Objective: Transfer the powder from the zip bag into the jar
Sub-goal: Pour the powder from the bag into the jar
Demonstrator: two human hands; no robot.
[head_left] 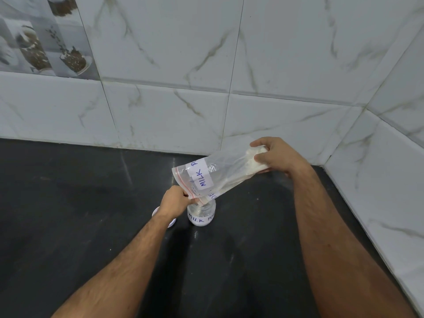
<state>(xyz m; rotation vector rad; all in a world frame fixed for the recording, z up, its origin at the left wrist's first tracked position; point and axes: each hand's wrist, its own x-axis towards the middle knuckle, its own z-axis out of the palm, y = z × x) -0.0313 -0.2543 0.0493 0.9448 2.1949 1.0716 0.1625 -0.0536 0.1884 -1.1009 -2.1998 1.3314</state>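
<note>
Two hands work over a dark tabletop (91,203) that runs into a tiled corner, and the largest thing between them is the zip bag (220,173), a thin clear plastic pouch with a red seal strip and a white label, held tilted so its open mouth hangs down over the jar. It looks very light and limp, so it will fold and sag wherever it is not supported, and the film is likely slippery under the fingers. The right hand (275,154) has its grip closed around the raised bottom end, bunching the film where the remaining white powder (252,160) sits in a clump; squeezing or shaking there should, I judge, send it down the slope. The left hand (173,200) pinches the mouth edge shut between thumb and fingers, steering it just above the jar (202,214), a small clear container with a handwritten label, standing upright on the tabletop with some powder already in its base. The jar seems light enough to tip if the bag drags on it. A small white lid (171,223) lies beside it, partly hidden by the left wrist
</note>
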